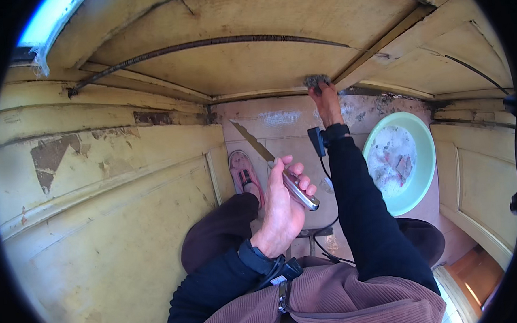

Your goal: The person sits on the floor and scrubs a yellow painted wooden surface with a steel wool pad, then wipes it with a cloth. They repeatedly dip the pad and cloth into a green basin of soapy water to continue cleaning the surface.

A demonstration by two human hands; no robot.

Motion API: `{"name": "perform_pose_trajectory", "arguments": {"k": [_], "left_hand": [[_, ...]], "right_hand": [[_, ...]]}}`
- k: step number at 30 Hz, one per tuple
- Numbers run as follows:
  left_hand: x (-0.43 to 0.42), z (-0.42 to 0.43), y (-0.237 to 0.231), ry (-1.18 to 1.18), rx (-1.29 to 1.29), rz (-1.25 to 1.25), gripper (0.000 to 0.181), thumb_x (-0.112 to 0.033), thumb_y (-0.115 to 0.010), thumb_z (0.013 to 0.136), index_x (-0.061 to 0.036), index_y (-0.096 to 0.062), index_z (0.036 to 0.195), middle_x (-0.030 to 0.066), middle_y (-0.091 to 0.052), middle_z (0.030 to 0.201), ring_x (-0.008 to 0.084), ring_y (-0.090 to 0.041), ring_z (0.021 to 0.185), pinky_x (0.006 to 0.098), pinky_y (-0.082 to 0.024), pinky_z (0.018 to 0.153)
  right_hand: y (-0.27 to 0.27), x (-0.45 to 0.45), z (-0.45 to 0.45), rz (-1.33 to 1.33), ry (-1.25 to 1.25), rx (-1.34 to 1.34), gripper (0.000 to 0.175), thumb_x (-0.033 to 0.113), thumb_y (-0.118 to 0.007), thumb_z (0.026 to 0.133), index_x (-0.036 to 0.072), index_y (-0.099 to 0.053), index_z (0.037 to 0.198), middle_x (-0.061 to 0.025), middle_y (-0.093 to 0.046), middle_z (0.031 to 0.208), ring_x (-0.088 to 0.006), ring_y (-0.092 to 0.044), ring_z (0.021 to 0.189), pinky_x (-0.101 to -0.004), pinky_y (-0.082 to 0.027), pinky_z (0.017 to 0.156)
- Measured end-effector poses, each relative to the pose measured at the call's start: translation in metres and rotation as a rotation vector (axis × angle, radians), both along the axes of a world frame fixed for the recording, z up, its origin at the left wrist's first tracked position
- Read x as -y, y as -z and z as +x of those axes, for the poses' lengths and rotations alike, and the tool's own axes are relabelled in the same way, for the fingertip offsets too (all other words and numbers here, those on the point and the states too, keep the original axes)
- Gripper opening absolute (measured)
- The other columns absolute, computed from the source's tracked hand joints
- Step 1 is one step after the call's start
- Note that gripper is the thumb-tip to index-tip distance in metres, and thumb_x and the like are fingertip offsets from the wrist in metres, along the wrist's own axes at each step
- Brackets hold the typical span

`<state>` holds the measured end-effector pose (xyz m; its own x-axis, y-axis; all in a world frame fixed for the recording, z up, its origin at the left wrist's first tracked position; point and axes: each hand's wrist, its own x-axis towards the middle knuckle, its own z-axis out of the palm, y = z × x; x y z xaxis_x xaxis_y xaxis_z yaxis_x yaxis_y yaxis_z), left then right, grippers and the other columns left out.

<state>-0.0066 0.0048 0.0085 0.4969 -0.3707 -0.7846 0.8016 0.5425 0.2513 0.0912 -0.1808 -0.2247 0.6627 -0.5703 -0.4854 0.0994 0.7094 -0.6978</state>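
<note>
My left hand (282, 212) is wrapped around the riveted handle of a knife (258, 145), and the blade points up and to the left over the floor. Out at arm's length, my right hand (327, 102) grips a grey scouring pad (315, 80), apparently steel wool. The pad lies against the lower part of a yellowed wooden panel (254, 70), close to a raised vertical strip. Part of the pad is hidden by my fingers.
A pale green plastic basin (427, 180) with sudsy water and reddish scraps stands on the tiled floor (283, 132) at right. A coiled spring wire (210, 43) spans the panel. Yellow painted boards with peeled patches (55, 157) rise at left. A black cable (328, 227) hangs between my arms.
</note>
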Motion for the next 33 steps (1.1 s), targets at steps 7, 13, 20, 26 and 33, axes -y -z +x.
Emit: {"name": "perform_pose_trajectory", "arguments": {"k": [7, 13, 20, 26, 33], "left_hand": [[-0.001, 0.001, 0.000, -0.045, 0.015, -0.001, 0.022, -0.030, -0.041, 0.095, -0.0091, -0.045, 0.098, 0.0015, -0.045, 0.079, 0.0125, -0.040, 0.062, 0.0273, -0.035, 0.057], [-0.004, 0.006, -0.005, -0.041, 0.033, -0.020, 0.023, -0.032, -0.044, 0.094, -0.0092, -0.045, 0.100, 0.0010, -0.044, 0.080, 0.0124, -0.039, 0.063, 0.0268, -0.035, 0.057], [-0.005, 0.007, -0.003, -0.060, 0.037, -0.027, 0.023, -0.031, -0.043, 0.094, -0.0089, -0.044, 0.101, 0.0009, -0.043, 0.080, 0.0119, -0.039, 0.063, 0.0267, -0.035, 0.058], [-0.006, 0.008, -0.005, -0.040, 0.042, -0.044, 0.024, -0.032, -0.043, 0.094, -0.0090, -0.044, 0.101, 0.0005, -0.044, 0.079, 0.0114, -0.039, 0.063, 0.0264, -0.035, 0.058], [-0.005, 0.008, -0.002, -0.032, 0.060, 0.021, 0.024, -0.032, -0.042, 0.095, -0.0085, -0.045, 0.101, 0.0004, -0.044, 0.079, 0.0116, -0.039, 0.063, 0.0263, -0.035, 0.058]], "right_hand": [[0.007, -0.023, 0.015, 0.257, 0.023, 0.115, 0.016, 0.002, -0.047, 0.087, 0.001, -0.050, 0.103, -0.0077, -0.057, 0.092, -0.0191, -0.057, 0.074, -0.0324, -0.052, 0.063], [0.046, -0.042, 0.038, -0.012, 0.076, -0.150, 0.023, -0.005, -0.037, 0.081, 0.000, -0.053, 0.096, -0.0105, -0.058, 0.087, -0.0223, -0.057, 0.071, -0.0331, -0.053, 0.062], [0.055, -0.044, 0.036, 0.240, 0.046, 0.021, 0.018, 0.002, -0.046, 0.085, 0.004, -0.051, 0.103, -0.0113, -0.055, 0.100, -0.0231, -0.055, 0.088, -0.0376, -0.053, 0.067], [0.056, -0.012, 0.027, 0.124, 0.386, 0.093, 0.014, 0.011, -0.042, 0.090, 0.008, -0.055, 0.095, -0.0052, -0.057, 0.086, -0.0173, -0.055, 0.077, -0.0301, -0.050, 0.060], [0.054, -0.019, 0.030, 0.169, 0.092, 0.043, 0.011, 0.011, -0.043, 0.090, 0.010, -0.053, 0.089, -0.0036, -0.054, 0.081, -0.0148, -0.050, 0.071, -0.0284, -0.047, 0.061]]}}
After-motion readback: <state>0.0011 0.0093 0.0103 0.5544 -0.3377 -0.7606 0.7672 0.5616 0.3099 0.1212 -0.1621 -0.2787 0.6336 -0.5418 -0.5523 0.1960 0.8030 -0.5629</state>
